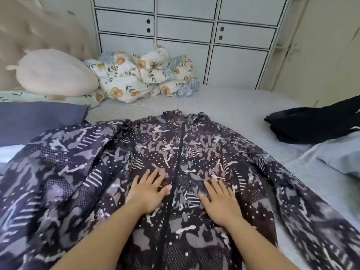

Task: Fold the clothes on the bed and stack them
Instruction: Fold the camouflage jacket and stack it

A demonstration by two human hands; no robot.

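Note:
A dark patterned zip jacket (194, 145) lies spread front-up across the grey bed (224, 102), its sleeves reaching out to both sides. My left hand (148, 191) lies flat on the jacket just left of the zip, fingers straight. On the other side of the zip my right hand (220, 201) presses flat on the fabric, fingers spread. A black garment (311, 121) lies bunched at the bed's right side. A dark blue garment (39, 121) lies at the left, partly under the jacket's sleeve.
A crumpled floral quilt (144, 75) and a pale plush pillow (54, 73) sit at the head of the bed. A light blue cloth (339, 158) lies at the right edge. White cabinet doors (185, 32) stand behind the bed.

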